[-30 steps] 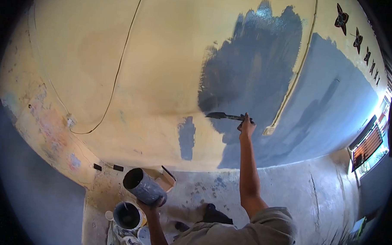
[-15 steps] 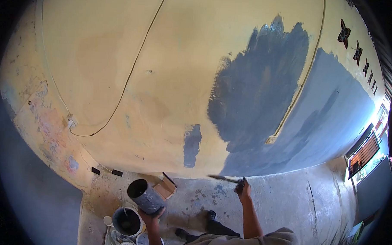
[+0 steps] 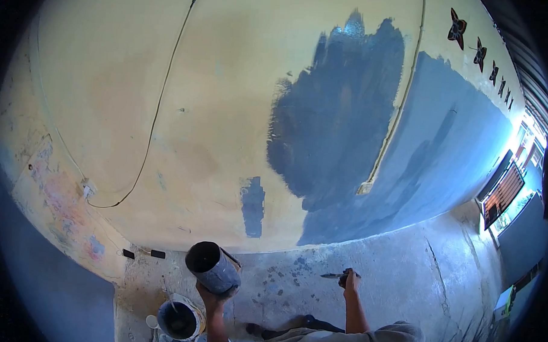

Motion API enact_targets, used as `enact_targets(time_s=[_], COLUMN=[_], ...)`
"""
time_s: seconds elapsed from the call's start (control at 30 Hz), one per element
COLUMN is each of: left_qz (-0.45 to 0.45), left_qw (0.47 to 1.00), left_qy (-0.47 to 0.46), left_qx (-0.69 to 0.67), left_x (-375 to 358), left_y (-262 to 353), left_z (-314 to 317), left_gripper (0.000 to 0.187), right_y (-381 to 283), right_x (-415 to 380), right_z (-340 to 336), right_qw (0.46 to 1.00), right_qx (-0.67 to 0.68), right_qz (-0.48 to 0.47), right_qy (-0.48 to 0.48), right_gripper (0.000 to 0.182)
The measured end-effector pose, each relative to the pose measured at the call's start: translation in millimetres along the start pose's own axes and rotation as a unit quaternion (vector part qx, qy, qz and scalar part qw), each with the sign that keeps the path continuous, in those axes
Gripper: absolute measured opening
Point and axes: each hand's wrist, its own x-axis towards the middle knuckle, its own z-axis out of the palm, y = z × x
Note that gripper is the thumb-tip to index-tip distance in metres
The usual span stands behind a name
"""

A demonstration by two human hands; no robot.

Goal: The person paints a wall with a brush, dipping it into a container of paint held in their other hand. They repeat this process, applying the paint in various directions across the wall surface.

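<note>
My left hand (image 3: 211,296) is closed around the lower part of a dark, paint-smeared cylindrical can (image 3: 225,279), tilted so its dark mouth faces up toward me. My right hand (image 3: 351,280) grips a paintbrush (image 3: 330,275), its bristle end pointing left over the floor, apart from the wall. In front, a cream wall (image 3: 223,67) bears a large dark grey painted patch (image 3: 336,119) and a small grey strip (image 3: 253,209). Below the can stands a bucket (image 3: 201,325) with dark contents and a stick leaning in it.
A thin cable (image 3: 153,124) hangs in a curve on the wall, and a conduit (image 3: 403,106) crosses the grey area. Two small black objects (image 3: 157,254) lie by the wall's foot. Butterfly ornaments (image 3: 456,29) run along the upper right. The concrete floor (image 3: 403,278) is cracked and paint-spotted.
The brush has moved away from the wall's foot, down and rightward in view. My left hand has raised the can slightly, and it now covers most of the cardboard box. The view has shifted rightward.
</note>
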Motion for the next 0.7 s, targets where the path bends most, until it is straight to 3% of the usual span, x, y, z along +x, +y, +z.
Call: enact_targets(time_s=[0.07, 0.13, 0.17, 0.23, 0.27, 0.3, 0.33, 0.37, 0.4, 0.43, 0.47, 0.53, 0.6, 0.67, 0.7], left_qz=[0.013, -0.096, -0.095, -0.160, -0.162, -0.061, 0.044, 0.041, -0.137, -0.302, -0.307, -0.166, -0.194, -0.221, -0.145], left_qw=[1.000, 0.993, 0.993, 0.959, 0.960, 0.996, 0.991, 0.991, 0.981, 0.875, 0.874, 0.976, 0.967, 0.956, 0.980], left_qy=[-0.005, 0.044, 0.043, 0.054, 0.053, 0.032, 0.010, 0.009, 0.013, 0.018, 0.020, -0.034, -0.030, -0.027, -0.066], left_qx=[0.011, -0.060, -0.060, -0.227, -0.222, -0.050, 0.122, 0.124, -0.133, -0.378, -0.377, -0.134, -0.163, -0.190, -0.119], left_x=[-5.1, -12.4, -13.6, -14.4, -17.1, -20.7, -27.1, -31.4, -32.9, -36.7, -43.5, -57.0, -67.3, -77.7, -85.2], left_y=[-0.7, -1.8, -12.2, -49.8, -63.4, -75.7, -76.4, -76.7, -61.6, -48.8, -40.3, -32.0, -48.8, -54.1, -49.9], left_z=[13.6, 30.1, 32.4, 31.2, 37.1, 42.5, 53.2, 63.2, 85.9, 107.7, 128.2, 162.7, 176.4, 192.5, 204.4], left_gripper=[0.089, 0.076, 0.076, 0.053, 0.053, 0.071, 0.089, 0.089, 0.070, 0.052, 0.052, 0.072, 0.078, 0.084, 0.082], right_y=[-10.2, -27.8, -36.6, -42.1, -43.0, -49.3, -57.4, -67.1, -81.2, -109.6, -143.9, -192.3, -242.5, -259.3, -262.4], right_x=[6.7, 9.6, 13.8, 39.3, 50.6, 62.2, 72.3, 82.8, 90.8, 80.7, 60.9, 44.8, -3.5, -14.3, -13.0], right_z=[-4.1, -9.1, -14.0, -23.5, -27.3, -29.0, -31.6, -34.2, -36.6, -39.0, -42.8, -54.8, -64.9, -76.0, -81.6], right_qw=[0.999, 1.000, 0.999, 1.000, 0.999, 0.999, 0.999, 0.997, 0.993, 0.985, 0.973, 0.939, 0.888, 0.882, 0.874], right_qx=[-0.031, 0.001, 0.032, 0.028, 0.022, 0.023, 0.023, 0.029, 0.033, 0.051, 0.069, 0.143, 0.211, 0.221, 0.231], right_qz=[-0.027, -0.006, 0.016, 0.000, -0.015, -0.010, -0.006, -0.049, -0.092, -0.123, -0.154, -0.205, -0.287, -0.286, -0.285], right_qy=[0.030, 0.021, 0.013, -0.006, -0.026, -0.028, -0.026, -0.047, -0.068, -0.113, -0.156, -0.235, -0.290, -0.302, -0.319], right_gripper=[0.036, 0.039, 0.041, 0.044, 0.046, 0.044, 0.044, 0.042, 0.040, 0.039, 0.038, 0.038, 0.045, 0.051, 0.057])
